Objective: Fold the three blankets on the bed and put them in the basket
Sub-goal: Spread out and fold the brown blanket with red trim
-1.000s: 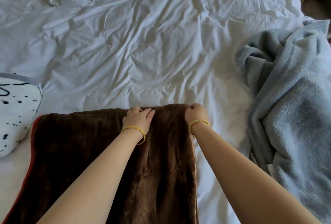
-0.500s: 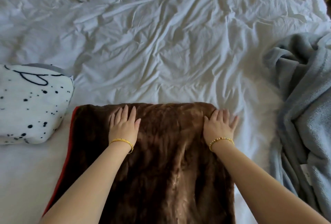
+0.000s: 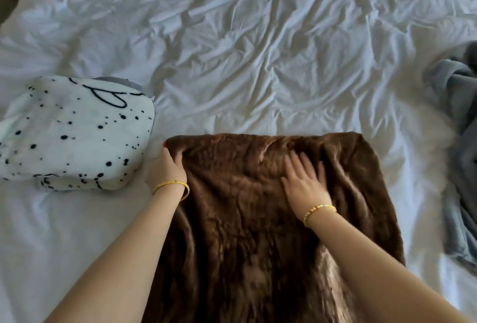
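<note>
Your left hand (image 3: 167,171) pinches plush brown blanket (image 3: 258,232) corner; right hand (image 3: 305,184) flat, fingers spread on nap. Creased white bed (image 3: 258,51).

Soft daylight, wide-angle view, some motion blur

Even, cool light fills the white bed (image 3: 258,51), with gentle shadows in its creases; the right hand (image 3: 304,183) is smeared, probably by motion. Glossy highlights streak the brown blanket (image 3: 245,232). Frame edges bow and darken slightly.

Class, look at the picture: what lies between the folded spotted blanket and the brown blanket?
The left hand, gripping the brown blanket at its far left corner, plus a strip of bare white sheet beside the spotted blanket, in the head view.
</note>
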`<move>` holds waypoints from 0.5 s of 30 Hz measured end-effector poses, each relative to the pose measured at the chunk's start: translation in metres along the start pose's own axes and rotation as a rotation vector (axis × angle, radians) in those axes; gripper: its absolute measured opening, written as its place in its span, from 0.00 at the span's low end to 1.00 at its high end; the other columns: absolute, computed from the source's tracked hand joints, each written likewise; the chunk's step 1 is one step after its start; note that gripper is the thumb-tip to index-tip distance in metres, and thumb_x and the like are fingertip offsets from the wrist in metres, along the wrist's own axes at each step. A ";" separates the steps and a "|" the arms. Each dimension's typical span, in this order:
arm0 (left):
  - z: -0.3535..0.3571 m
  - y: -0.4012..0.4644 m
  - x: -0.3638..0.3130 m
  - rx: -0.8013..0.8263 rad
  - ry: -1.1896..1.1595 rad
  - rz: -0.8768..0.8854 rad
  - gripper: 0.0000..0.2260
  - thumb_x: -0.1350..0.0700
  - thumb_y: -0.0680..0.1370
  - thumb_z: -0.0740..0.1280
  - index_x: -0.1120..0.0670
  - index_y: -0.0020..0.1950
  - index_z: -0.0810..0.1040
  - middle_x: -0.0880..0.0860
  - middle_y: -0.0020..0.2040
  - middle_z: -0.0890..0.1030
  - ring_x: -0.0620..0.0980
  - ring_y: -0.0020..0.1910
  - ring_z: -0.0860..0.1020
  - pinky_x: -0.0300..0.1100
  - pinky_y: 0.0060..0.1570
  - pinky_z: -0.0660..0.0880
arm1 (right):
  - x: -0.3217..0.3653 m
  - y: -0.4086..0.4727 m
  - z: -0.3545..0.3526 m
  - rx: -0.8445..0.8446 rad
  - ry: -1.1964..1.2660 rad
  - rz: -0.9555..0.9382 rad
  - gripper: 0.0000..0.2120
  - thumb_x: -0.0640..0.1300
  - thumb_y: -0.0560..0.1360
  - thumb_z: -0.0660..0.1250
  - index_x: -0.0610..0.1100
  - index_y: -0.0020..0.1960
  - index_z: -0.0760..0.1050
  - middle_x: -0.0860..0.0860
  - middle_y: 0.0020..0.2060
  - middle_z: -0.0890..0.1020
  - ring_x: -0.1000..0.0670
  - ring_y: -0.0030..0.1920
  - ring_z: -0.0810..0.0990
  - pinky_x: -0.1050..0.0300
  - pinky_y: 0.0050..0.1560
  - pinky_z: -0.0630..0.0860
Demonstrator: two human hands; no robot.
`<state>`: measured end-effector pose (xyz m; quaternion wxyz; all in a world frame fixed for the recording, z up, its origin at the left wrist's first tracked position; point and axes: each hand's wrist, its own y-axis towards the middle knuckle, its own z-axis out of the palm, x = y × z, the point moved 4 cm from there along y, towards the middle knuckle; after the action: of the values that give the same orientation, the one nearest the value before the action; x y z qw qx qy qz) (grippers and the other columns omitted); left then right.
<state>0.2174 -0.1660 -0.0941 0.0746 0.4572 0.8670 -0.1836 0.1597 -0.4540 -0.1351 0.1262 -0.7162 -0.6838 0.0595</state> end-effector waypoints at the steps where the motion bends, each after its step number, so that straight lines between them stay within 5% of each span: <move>1: -0.002 0.001 0.002 -0.027 -0.008 -0.017 0.15 0.52 0.81 0.56 0.59 0.64 0.69 0.62 0.60 0.75 0.62 0.61 0.72 0.54 0.56 0.70 | -0.017 -0.002 -0.001 0.004 -0.007 0.091 0.26 0.53 0.81 0.45 0.48 0.76 0.45 0.53 0.76 0.47 0.49 0.76 0.43 0.43 0.73 0.39; 3: 0.001 -0.008 -0.007 -0.080 -0.026 0.052 0.15 0.57 0.80 0.59 0.59 0.66 0.68 0.62 0.64 0.72 0.61 0.66 0.67 0.53 0.63 0.64 | -0.045 -0.011 -0.009 -0.021 -0.006 0.271 0.26 0.52 0.81 0.44 0.46 0.76 0.45 0.52 0.76 0.47 0.48 0.76 0.42 0.42 0.73 0.38; 5: 0.011 -0.043 -0.037 -0.138 -0.023 0.340 0.18 0.61 0.77 0.62 0.60 0.67 0.68 0.62 0.68 0.69 0.60 0.71 0.63 0.55 0.70 0.56 | -0.047 -0.021 -0.018 -0.090 0.023 0.361 0.26 0.51 0.81 0.45 0.44 0.76 0.45 0.49 0.76 0.46 0.47 0.76 0.42 0.41 0.72 0.37; 9: 0.048 -0.133 -0.091 -0.093 -0.034 0.917 0.24 0.60 0.74 0.68 0.58 0.70 0.69 0.60 0.71 0.68 0.61 0.71 0.66 0.59 0.67 0.59 | 0.010 -0.033 -0.025 -0.248 0.103 0.018 0.26 0.46 0.79 0.55 0.45 0.75 0.55 0.46 0.75 0.56 0.46 0.76 0.51 0.43 0.72 0.46; 12: 0.080 -0.124 -0.063 0.171 0.255 0.844 0.27 0.44 0.80 0.53 0.49 0.77 0.51 0.53 0.78 0.51 0.53 0.77 0.49 0.55 0.73 0.47 | 0.009 -0.043 -0.005 -0.134 -0.015 -0.159 0.25 0.51 0.78 0.58 0.47 0.73 0.61 0.48 0.74 0.62 0.46 0.74 0.58 0.44 0.72 0.54; 15: 0.081 -0.075 -0.010 0.148 0.440 0.645 0.27 0.40 0.80 0.45 0.46 0.77 0.42 0.48 0.78 0.43 0.47 0.77 0.42 0.54 0.72 0.39 | -0.051 -0.044 0.012 -0.034 -0.020 0.078 0.27 0.56 0.80 0.46 0.49 0.76 0.49 0.53 0.76 0.51 0.50 0.76 0.45 0.46 0.73 0.39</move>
<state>0.1582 -0.2434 -0.1466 -0.0922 0.7387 0.6585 -0.1102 0.1114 -0.5023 -0.1400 0.1049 -0.7437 -0.6575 0.0600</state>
